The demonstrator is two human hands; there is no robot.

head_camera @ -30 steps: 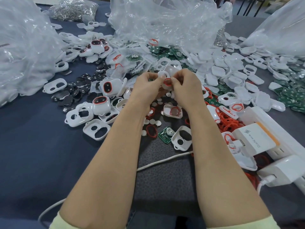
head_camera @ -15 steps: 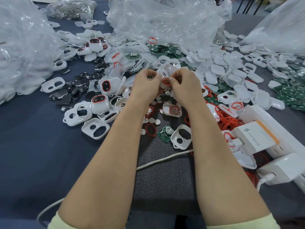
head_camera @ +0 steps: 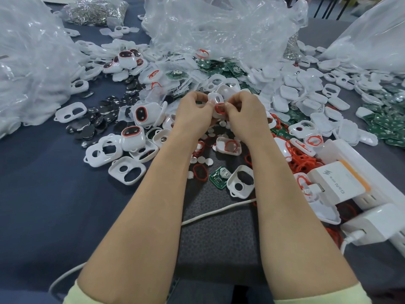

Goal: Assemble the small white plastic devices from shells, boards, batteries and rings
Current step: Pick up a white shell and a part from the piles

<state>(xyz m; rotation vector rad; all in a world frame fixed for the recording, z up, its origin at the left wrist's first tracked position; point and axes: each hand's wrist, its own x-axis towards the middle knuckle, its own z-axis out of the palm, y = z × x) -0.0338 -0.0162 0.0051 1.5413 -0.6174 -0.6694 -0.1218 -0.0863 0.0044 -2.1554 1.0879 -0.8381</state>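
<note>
Above the middle of the table, my left hand (head_camera: 192, 110) and my right hand (head_camera: 245, 110) together pinch a small white shell (head_camera: 214, 99) with a round hole. A red ring (head_camera: 219, 108) sits at the shell's lower part, between my thumbs. Below my hands lie another white shell with a red ring (head_camera: 229, 145), a loose red ring (head_camera: 200, 172), a green board (head_camera: 219, 177) and an open white shell (head_camera: 241, 182). Assembled white devices (head_camera: 132, 137) with red-rimmed faces stand at the left, beside dark round batteries (head_camera: 103, 119).
Clear plastic bags (head_camera: 28, 69) rise at the left, back and right. Heaps of white shells (head_camera: 306, 93), green boards (head_camera: 385, 121) and red rings (head_camera: 300, 159) cover the right. A white power strip with chargers (head_camera: 341, 183) lies at the right front; a white cable (head_camera: 214, 212) crosses under my forearms.
The view has shifted slightly. My hands stay together on the shell, and my thumbs work the red ring at its lower part.
</note>
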